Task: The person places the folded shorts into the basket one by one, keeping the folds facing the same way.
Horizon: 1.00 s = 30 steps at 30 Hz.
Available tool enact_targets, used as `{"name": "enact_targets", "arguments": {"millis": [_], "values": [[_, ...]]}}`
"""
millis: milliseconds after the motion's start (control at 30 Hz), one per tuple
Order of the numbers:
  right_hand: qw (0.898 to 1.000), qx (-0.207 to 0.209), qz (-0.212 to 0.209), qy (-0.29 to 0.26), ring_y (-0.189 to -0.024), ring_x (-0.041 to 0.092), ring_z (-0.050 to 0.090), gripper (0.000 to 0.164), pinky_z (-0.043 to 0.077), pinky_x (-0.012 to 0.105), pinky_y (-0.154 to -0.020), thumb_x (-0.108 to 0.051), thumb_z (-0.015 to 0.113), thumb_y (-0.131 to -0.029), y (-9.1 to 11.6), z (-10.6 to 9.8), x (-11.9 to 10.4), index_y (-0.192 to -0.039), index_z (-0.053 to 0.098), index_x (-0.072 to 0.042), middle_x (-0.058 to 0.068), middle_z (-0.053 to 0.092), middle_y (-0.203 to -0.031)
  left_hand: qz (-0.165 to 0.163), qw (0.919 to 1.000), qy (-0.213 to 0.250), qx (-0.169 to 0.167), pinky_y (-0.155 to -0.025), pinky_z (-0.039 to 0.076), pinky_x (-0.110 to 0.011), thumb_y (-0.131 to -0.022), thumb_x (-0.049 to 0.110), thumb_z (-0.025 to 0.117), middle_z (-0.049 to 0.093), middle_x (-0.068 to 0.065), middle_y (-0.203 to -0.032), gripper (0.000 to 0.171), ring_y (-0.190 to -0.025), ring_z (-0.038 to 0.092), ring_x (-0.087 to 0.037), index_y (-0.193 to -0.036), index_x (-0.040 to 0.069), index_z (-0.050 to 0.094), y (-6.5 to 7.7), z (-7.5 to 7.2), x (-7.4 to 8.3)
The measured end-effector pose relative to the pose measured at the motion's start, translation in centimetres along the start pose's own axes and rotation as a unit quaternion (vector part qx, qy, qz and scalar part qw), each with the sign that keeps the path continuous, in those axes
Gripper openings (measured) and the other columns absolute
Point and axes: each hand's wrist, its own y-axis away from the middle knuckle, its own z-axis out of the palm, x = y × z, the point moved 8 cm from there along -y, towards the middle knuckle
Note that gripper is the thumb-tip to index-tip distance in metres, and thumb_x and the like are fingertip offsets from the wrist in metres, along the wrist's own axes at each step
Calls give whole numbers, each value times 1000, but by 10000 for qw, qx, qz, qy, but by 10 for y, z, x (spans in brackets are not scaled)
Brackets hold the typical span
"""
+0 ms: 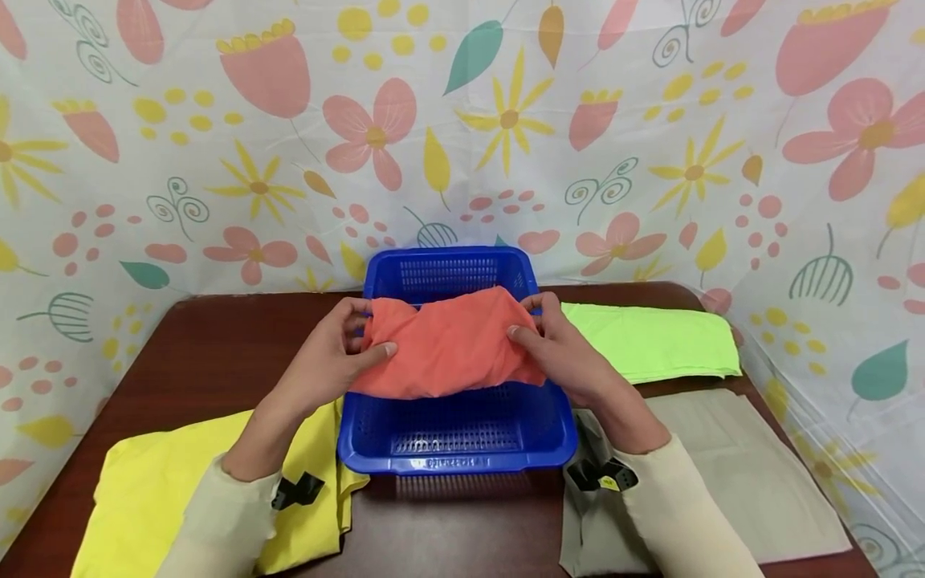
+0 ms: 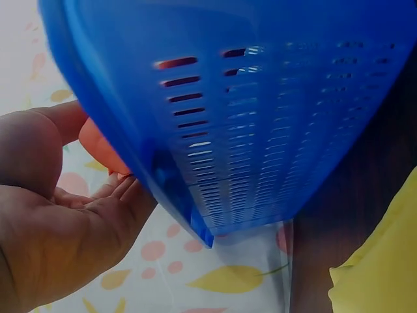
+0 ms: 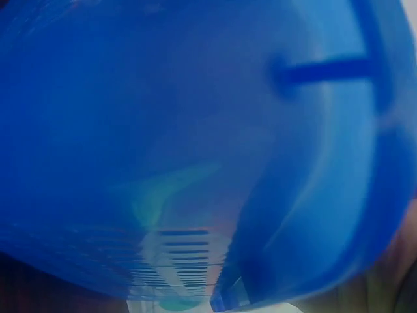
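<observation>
An orange folded cloth (image 1: pixel 448 345) spans the blue plastic basket (image 1: pixel 458 463) in the head view, over its opening. My left hand (image 1: pixel 336 349) grips the cloth's left end, thumb on top and fingers beneath. At the other end my right hand (image 1: pixel 567 349) pinches the cloth the same way. In the left wrist view the left hand (image 2: pixel 71 208) shows beyond the slotted basket wall (image 2: pixel 260 130), with a bit of orange cloth (image 2: pixel 101 147) at its fingers. Basket plastic (image 3: pixel 163 117) fills most of the right wrist view and hides the right hand's fingers.
A yellow cloth (image 1: pixel 155 482) lies on the brown table (image 1: pixel 217 345) at left, under the left forearm. On the right are a folded lime-green cloth (image 1: pixel 650 341) and a grey cloth (image 1: pixel 737 474). A flower-print sheet (image 1: pixel 462 120) hangs behind the table.
</observation>
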Motion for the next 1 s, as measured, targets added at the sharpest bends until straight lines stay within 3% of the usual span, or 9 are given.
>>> {"name": "enact_targets", "arguments": {"millis": [133, 267, 433, 567, 900, 1000], "values": [[9995, -202, -174, 140, -93, 31, 74, 50, 63, 41, -82, -12, 47, -113, -2, 4, 0, -153, 17, -12, 27, 64, -126, 128, 9992, -375, 67, -72, 62, -34, -99, 11, 77, 68, -16, -121, 54, -91, 72, -28, -142, 4, 45, -1, 1, 0], [9968, -285, -455, 587, -95, 30, 74, 57, 63, 40, -80, -8, 49, -111, -1, 7, -3, -159, 23, -24, 22, 64, -128, 253, 9962, -822, 142, -74, 63, -35, -98, 13, 78, 68, -15, -124, 54, -99, 73, -30, -141, 5, 46, 0, 3, 2], [9894, -254, -655, 1269, -94, 27, 69, 45, 59, 37, -81, -7, 55, -109, 0, 13, -6, -151, 42, -17, 18, 61, -129, 380, 9915, -1231, 203, -78, 64, -40, -98, 13, 78, 65, -17, -133, 55, -111, 72, -37, -142, 6, 45, 0, 6, 4], [9809, -100, -604, 1846, -93, 25, 67, 39, 57, 36, -81, -12, 60, -108, -1, 17, -6, -145, 48, -13, 15, 64, -125, 478, 9883, -1430, 212, -79, 65, -39, -99, 14, 78, 63, -18, -136, 54, -112, 72, -37, -142, 6, 45, 1, 9, 5], [9688, -82, -430, 2439, -76, 22, 65, 47, 55, 37, -70, -19, 65, -106, -3, 21, -2, -148, 47, -12, 11, 67, -96, 759, 9727, -2158, 387, -70, 61, -31, -98, 15, 79, 67, -13, -123, 57, -94, 72, -25, -143, 3, 47, 1, 16, 8], [9644, -169, -415, 2605, -78, 23, 66, 51, 57, 40, -73, -20, 64, -106, -4, 24, -1, -152, 45, -10, 12, 67, -98, 796, 9665, -2398, 443, -68, 59, -30, -97, 15, 80, 70, -11, -118, 62, -87, 69, -20, -147, 2, 45, 0, 19, 9]]}}
